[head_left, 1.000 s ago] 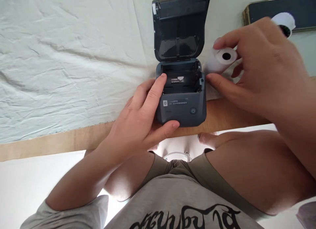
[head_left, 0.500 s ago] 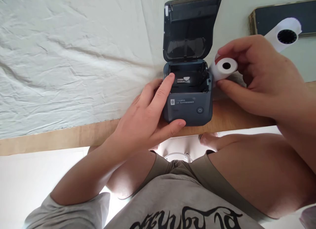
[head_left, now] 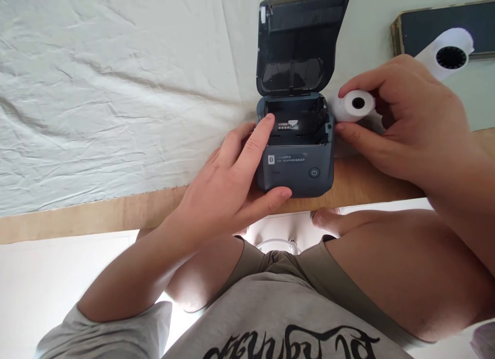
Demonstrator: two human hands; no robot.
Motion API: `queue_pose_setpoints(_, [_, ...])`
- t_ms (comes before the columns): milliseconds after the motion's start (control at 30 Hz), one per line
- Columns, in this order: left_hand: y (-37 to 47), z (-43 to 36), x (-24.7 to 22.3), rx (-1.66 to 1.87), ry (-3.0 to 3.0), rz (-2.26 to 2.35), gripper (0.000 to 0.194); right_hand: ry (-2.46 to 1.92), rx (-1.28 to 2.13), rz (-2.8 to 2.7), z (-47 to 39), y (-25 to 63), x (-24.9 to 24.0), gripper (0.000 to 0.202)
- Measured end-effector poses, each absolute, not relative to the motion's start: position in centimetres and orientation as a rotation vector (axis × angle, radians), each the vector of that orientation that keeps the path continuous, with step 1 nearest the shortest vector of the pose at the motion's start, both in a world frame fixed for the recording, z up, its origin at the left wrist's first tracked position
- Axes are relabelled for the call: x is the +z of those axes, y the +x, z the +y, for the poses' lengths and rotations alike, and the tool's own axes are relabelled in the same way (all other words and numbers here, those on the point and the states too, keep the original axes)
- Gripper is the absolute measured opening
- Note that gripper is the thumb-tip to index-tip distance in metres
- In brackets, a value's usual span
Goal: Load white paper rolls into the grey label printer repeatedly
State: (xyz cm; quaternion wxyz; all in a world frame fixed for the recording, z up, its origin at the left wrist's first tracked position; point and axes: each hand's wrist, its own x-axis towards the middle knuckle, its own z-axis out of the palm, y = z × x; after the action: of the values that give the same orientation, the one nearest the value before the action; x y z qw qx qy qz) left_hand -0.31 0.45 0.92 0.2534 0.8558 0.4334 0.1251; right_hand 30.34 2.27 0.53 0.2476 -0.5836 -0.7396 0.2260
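A dark blue label printer [head_left: 296,168] stands near the table's front edge, its black lid [head_left: 299,44] tipped up and its paper bay showing. My left hand [head_left: 228,178] grips the printer's left side, with the index fingertip on the bay's rim and the thumb along the front. Just right of the printer, my right hand [head_left: 406,116] holds a small white paper roll [head_left: 350,109] between thumb and fingers. The roll's dark core hole faces me. Part of the roll is hidden by the fingers.
A larger white paper roll [head_left: 450,52] with a wide dark core lies beyond my right hand. Behind it is a dark flat phone-like object [head_left: 456,26]. A wrinkled pale cloth [head_left: 116,91] covers the table, leaving a strip of wooden edge [head_left: 96,209] bare.
The small roll has turned slightly in my right hand, and the reddish patch on it no longer shows. My left hand stays on the printer, which has barely shifted.
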Motion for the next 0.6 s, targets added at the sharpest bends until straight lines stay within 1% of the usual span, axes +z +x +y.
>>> queue_pose_setpoints(133, [-0.33,0.40,0.83,0.332,2.326,1.177,0.096,-1.580,0.615,-2.009,2.28,30.58,0.26,0.054])
queue_pose_setpoints(233, [-0.41,0.43,0.77,0.343,2.327,1.173,0.096,-1.573,0.617,-2.031,2.35,30.73,0.14,0.050])
queue_pose_setpoints(367, [-0.53,0.47,0.68,0.372,2.346,1.161,0.093,-1.581,0.604,-2.022,2.42,30.65,0.00,0.054])
queue_pose_setpoints(500, [-0.63,0.52,0.49,0.397,2.355,1.141,0.094,-1.556,0.598,-2.051,2.54,30.69,0.00,0.047])
queue_pose_setpoints(600, [-0.72,0.57,0.33,0.415,2.362,1.137,0.094,-1.586,0.610,-2.030,2.49,30.89,0.08,0.053])
